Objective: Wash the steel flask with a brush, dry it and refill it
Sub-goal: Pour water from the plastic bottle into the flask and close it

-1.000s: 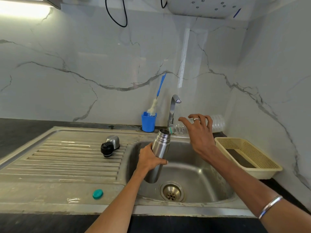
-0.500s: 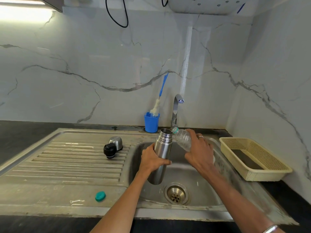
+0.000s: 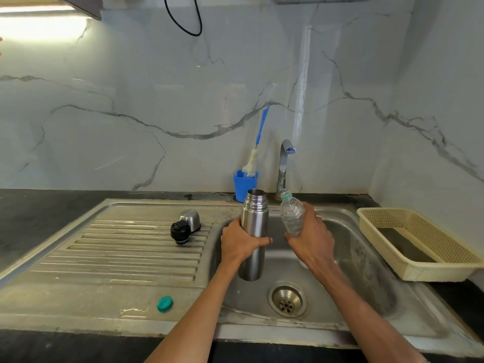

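My left hand grips the steel flask around its middle and holds it upright over the sink basin, its mouth open. My right hand holds a clear plastic bottle upright just to the right of the flask, its uncapped neck level with the flask's mouth. The bottle brush with its blue handle stands in a blue cup behind the flask. The flask's black stopper and steel cap lie on the drainboard.
The tap rises behind the bottle, with no water running. A small green bottle cap lies at the drainboard's front. A beige plastic basket sits on the dark counter to the right. The drain is in the basin's front.
My right hand took hold of the plastic bottle behind the sink and brought it forward and upright beside the flask. The left hand has kept the flask in place.
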